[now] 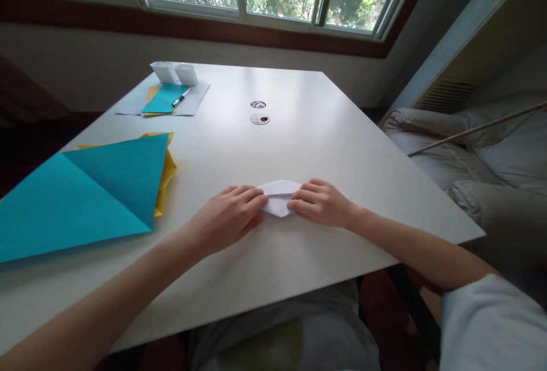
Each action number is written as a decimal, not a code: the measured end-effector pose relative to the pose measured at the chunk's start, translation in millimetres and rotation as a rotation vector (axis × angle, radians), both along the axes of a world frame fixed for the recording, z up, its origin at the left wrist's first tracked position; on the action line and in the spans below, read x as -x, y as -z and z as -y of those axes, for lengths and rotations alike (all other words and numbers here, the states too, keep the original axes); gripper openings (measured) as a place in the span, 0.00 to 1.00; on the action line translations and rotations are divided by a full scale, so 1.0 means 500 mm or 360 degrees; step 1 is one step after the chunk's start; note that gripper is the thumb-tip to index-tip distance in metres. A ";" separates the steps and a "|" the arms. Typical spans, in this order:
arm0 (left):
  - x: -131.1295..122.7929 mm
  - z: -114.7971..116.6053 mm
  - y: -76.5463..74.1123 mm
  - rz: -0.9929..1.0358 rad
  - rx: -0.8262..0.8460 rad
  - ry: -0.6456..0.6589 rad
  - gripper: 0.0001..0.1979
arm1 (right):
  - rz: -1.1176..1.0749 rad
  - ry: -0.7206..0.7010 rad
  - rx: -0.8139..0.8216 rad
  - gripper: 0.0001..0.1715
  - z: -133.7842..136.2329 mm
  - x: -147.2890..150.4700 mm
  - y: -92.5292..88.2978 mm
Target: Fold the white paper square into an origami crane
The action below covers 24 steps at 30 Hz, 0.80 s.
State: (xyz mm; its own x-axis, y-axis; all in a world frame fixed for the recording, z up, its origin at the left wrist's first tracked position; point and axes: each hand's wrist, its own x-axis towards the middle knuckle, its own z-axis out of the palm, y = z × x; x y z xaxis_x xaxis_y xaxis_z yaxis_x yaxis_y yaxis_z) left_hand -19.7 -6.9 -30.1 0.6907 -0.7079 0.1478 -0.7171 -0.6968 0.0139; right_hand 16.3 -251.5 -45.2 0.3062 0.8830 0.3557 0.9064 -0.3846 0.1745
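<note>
A small piece of folded white paper (pixel 278 204) lies on the white table in front of me, with a crease or flap edge running across its middle. My left hand (pixel 239 211) grips its left end, fingers pressed together on top. At the opposite end, my right hand (pixel 319 202) is closed on the paper in the same way. Both ends of the paper are partly hidden under the fingers.
Left of my hands lies a large creased teal sheet (pixel 85 194) over folded yellow paper (pixel 166 180). Farther back are stacked sheets (pixel 166 99), a pen (pixel 182 97) and two white paper boxes (pixel 187 74). Two round pieces (pixel 260 119) sit mid-table. A padded seat (pixel 496 143) stands right.
</note>
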 end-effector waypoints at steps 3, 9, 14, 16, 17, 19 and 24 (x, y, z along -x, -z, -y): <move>0.002 0.003 0.014 -0.0054 0.0011 0.0004 0.14 | -0.0083 -0.0034 0.0036 0.12 0.004 0.003 0.006; 0.006 0.010 0.026 0.0222 -0.0002 0.0156 0.14 | -0.0197 -0.0112 0.0007 0.14 0.020 0.002 0.004; 0.001 0.017 0.046 0.0228 0.0071 0.0271 0.15 | -0.0192 -0.0080 -0.0068 0.16 0.015 0.003 0.007; 0.000 0.020 0.049 0.0178 0.0130 0.0253 0.14 | -0.0164 -0.0057 -0.0075 0.16 0.011 0.004 0.009; 0.000 0.022 0.049 0.0158 0.0164 0.0236 0.14 | -0.0143 -0.0054 -0.0070 0.16 0.009 0.004 0.010; 0.002 0.026 0.047 0.0131 0.0215 0.0193 0.13 | -0.0096 -0.0069 -0.0037 0.14 0.006 0.003 0.013; 0.009 0.036 0.043 0.0169 0.0287 0.0099 0.12 | -0.0073 -0.0086 -0.0001 0.13 0.004 0.001 0.020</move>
